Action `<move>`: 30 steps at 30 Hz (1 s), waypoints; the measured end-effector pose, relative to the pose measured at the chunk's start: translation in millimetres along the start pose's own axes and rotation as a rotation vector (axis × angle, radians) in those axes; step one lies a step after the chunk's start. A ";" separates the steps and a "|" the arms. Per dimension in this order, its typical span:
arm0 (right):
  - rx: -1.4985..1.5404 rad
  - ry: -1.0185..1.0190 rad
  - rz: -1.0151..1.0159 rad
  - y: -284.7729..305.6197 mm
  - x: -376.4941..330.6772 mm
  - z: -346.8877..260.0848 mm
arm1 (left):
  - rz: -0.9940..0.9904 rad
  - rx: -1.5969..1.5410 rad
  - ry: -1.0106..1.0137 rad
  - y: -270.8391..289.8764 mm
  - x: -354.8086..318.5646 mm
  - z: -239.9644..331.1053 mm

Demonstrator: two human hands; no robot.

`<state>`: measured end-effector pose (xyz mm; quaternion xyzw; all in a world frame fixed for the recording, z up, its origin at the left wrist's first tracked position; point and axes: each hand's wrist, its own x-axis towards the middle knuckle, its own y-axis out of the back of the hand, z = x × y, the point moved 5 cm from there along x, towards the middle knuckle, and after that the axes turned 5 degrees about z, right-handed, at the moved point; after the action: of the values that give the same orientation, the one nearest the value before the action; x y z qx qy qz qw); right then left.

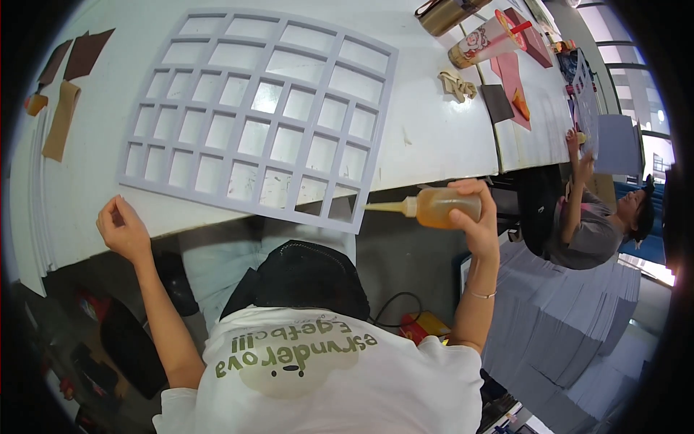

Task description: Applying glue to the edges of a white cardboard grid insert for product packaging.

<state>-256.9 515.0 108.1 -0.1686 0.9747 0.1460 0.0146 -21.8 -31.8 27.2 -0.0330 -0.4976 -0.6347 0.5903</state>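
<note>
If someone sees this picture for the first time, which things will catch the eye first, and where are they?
First comes the large pale grey grid panel with many square openings, lying flat on the white table, its near corner past the table edge. Next is the squeeze bottle of amber liquid, held sideways in the right hand, its nozzle pointing at that corner. The left hand rests loosely closed at the table's near edge, holding nothing visible.

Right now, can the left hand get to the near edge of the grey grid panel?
Probably yes. The left hand rests empty on the white table edge, just left of the grey grid panel near corner, with bare table between them. The right hand is busy holding the glue bottle.
</note>
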 end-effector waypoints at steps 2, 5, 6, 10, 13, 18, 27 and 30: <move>0.024 0.002 -0.061 -6.9 -11.4 0.7 | -0.004 -0.025 -0.014 -2.1 -0.7 1.8; 0.280 -0.055 -0.134 -15.7 -18.4 9.9 | 0.004 0.000 -0.011 6.2 2.1 -0.2; 0.372 -0.077 -0.121 -17.1 -17.9 11.2 | 0.011 -0.038 0.003 10.9 3.6 -3.2; 0.671 -0.078 0.093 -6.8 -5.8 28.8 | -0.145 -0.200 0.038 8.6 -0.9 7.5; 1.065 -0.041 0.230 10.5 6.6 54.8 | -0.342 -0.216 -0.273 23.5 9.9 89.1; 1.517 -0.035 0.019 -46.2 54.0 69.8 | -0.807 -0.128 -0.713 15.2 12.5 155.5; 1.723 -0.048 0.113 -68.4 65.1 69.4 | -1.110 0.043 -0.907 -27.7 20.3 160.4; 1.686 -0.047 0.063 -71.5 65.3 71.0 | -1.113 -0.015 -0.910 -18.7 13.4 166.8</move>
<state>-296.2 450.0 15.0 -0.0708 0.7612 -0.6265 0.1519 -131.5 66.9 108.3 -0.0399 -0.6330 -0.7682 -0.0870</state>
